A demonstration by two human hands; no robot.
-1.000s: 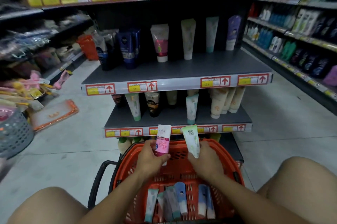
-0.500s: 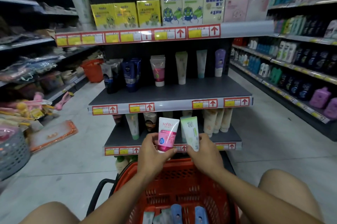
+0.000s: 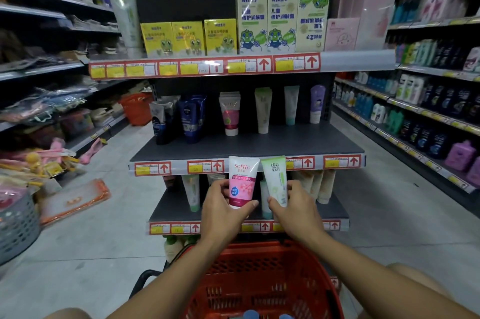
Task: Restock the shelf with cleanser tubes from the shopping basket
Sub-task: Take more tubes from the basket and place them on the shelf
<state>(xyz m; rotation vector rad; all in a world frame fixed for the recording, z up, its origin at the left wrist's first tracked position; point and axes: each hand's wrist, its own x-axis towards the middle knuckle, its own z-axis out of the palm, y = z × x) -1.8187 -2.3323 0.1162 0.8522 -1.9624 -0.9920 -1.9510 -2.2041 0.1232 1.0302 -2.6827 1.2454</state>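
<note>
Holding two cleanser tubes upright over the red shopping basket [image 3: 262,279], in front of the shelf [image 3: 246,147].
Head view: left hand [image 3: 220,211] grips a pink/white tube [image 3: 241,181] marked "Softto"; right hand [image 3: 296,208] grips a white/green tube [image 3: 275,179], label w/ small text, unreadable. Mid shelf has a dark blue NIVEA tube [image 3: 191,117] and another pink tube [image 3: 230,113]. Shelf-edge tags [image 3: 205,166] are yellow w/ red arrows. Boxes [image 3: 267,17] up top carry Chinese text.

Both hands [image 3: 259,211] have raised the pink tube [image 3: 242,181] and green tube [image 3: 275,180] from basket toward shelf
</note>
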